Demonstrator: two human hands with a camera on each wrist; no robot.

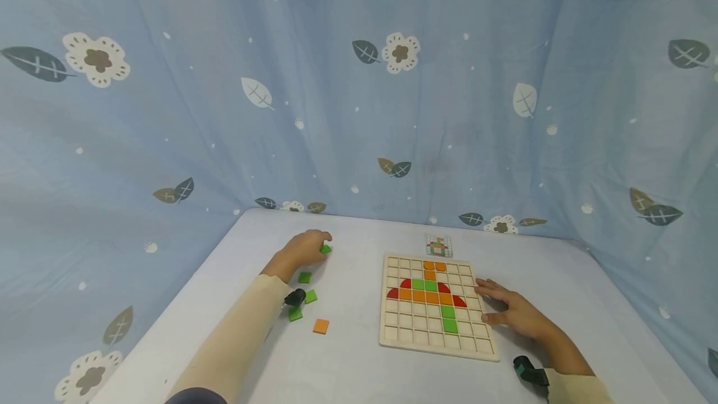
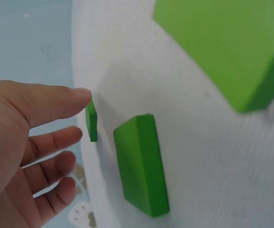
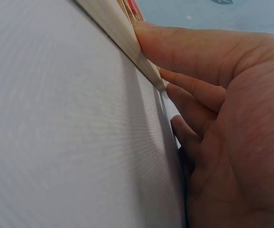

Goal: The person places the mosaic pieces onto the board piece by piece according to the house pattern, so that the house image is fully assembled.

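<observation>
Green tile (image 1: 326, 249): left of board (image 1: 434, 322); likely light, stiff, smooth; best pinched by opposite edges.
Left hand (image 1: 303, 250): thumb at tile, fingers partly bent; grip unclear.
Right hand (image 1: 515, 312): fingers spread, touching board's edge.

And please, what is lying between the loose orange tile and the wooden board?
Nothing: in the head view, the stretch between the loose orange tile and the wooden board is bare white tabletop.
</observation>
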